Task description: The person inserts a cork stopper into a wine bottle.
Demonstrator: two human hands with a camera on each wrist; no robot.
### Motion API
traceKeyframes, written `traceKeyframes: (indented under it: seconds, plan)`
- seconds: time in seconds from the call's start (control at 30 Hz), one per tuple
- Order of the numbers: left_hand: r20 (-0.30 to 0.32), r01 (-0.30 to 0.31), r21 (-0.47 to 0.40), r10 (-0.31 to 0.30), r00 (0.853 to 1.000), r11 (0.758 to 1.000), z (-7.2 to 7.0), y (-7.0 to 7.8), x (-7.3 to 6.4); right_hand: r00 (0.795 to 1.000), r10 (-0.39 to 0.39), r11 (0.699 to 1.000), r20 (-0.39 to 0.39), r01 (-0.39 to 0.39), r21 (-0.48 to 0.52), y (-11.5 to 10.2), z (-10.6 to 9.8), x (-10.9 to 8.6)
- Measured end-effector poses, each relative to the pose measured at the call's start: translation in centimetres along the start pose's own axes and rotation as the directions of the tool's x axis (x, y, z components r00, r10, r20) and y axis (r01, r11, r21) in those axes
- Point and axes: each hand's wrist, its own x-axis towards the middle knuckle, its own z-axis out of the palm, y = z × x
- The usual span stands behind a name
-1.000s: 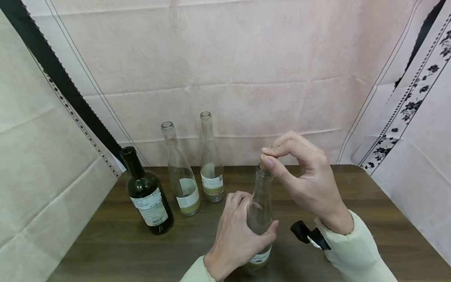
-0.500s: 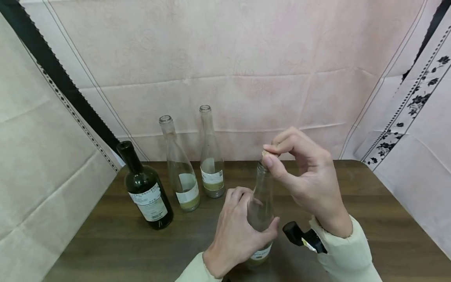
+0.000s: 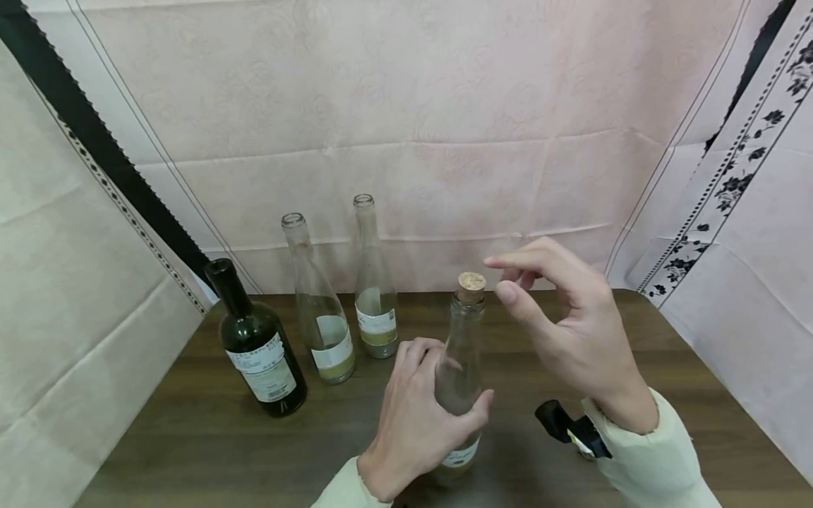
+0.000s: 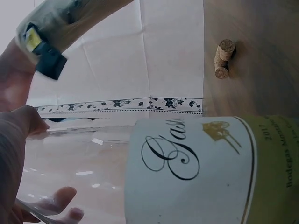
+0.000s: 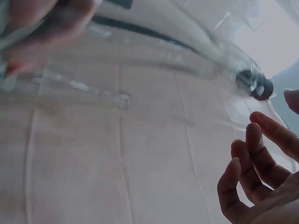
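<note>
My left hand grips the lower body of a clear glass bottle standing upright on the table. A cork sits in its mouth, its upper part showing above the rim. Just to the right of the cork is my right hand, thumb and fingers parted and holding nothing. The right wrist view shows that hand's loosely bent fingers apart from the dark-looking cork. In the left wrist view, a white and green label covers the bottle's lower part.
A dark green bottle and two clear uncorked bottles, one nearer and one farther, stand left on the wooden table. Loose corks lie on the table in the left wrist view. Pale cloth hangs behind.
My right hand has let go of the cork and drawn back to the right, uncovering it in the bottle's mouth. The left hand keeps its hold on the bottle.
</note>
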Motion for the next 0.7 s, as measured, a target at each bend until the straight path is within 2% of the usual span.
traceKeyframes:
  seconds: [0.13, 0.37, 0.53, 0.7]
  plan:
    - [-0.034, 0.014, 0.018, -0.013, 0.999, 1.0, -0.5, -0.4, -0.2, 1.0, 0.004, 0.996, 0.015, -0.002, -0.084, 1.2, -1.1, -0.8]
    - [-0.042, 0.053, 0.044, -0.051, 0.998, 0.998, -1.7, -1.0, -0.7, 0.998, 0.034, 0.982, 0.055, -0.023, -0.185, 3.6, -2.9, -3.0]
    - [-0.048, 0.076, 0.056, -0.074, 0.996, 0.996, -2.5, -1.5, -1.0, 0.995, 0.055, 0.976, 0.078, -0.037, -0.214, 4.3, -3.8, -4.3]
    - [-0.06, 0.084, 0.082, -0.079, 0.995, 0.993, -3.4, -1.9, -1.5, 0.986, 0.11, 0.96, 0.124, -0.074, -0.27, 4.8, -4.4, -5.2]
